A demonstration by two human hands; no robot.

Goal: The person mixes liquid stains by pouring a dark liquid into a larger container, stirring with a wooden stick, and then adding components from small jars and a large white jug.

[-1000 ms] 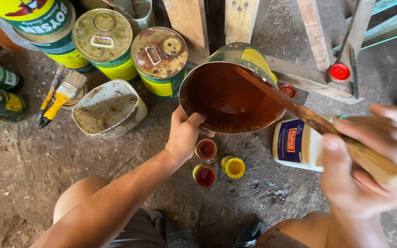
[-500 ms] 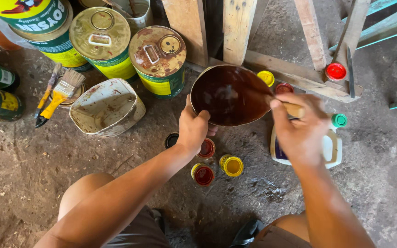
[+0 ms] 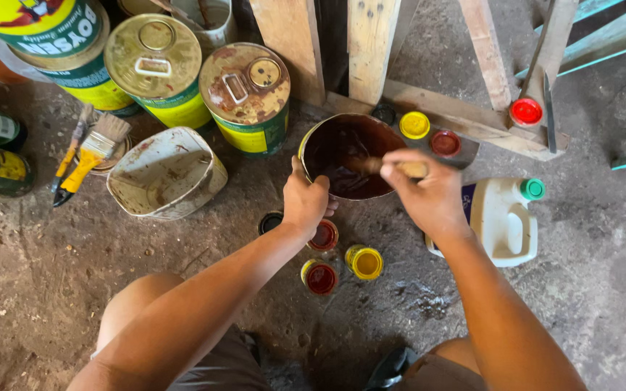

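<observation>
- Stirring now goes on where a second ago the paint can (image 3: 348, 156) was tipped up toward the camera; it has come down level on the floor (image 3: 52, 289), just right of centre in the view, its dark red-brown liquid open to sight.
- Gripping the can's near rim at about 8 o'clock, the left hand (image 3: 304, 204) is closed on the edge, much as it was before.
- The right hand (image 3: 429, 192) has moved in from 3 o'clock, where it held the long wooden stick (image 3: 400, 167) well out; its fingers now wrap the stick close above the rim, the lower end sunk in the liquid. Judging from this, mixing has taken over from tilting.
- Just below the can, at 6 o'clock, small open jars (image 3: 342, 261) of red and yellow sit grouped and unmoved.
- At 3 o'clock a white jug (image 3: 505, 224) with a green cap lies just behind the right wrist.
- At 10 o'clock stand two rusty-lidded tins (image 3: 204, 80), with a dented white tub (image 3: 164, 174) and a yellow-handled brush (image 3: 88, 156) further out at 9.
</observation>
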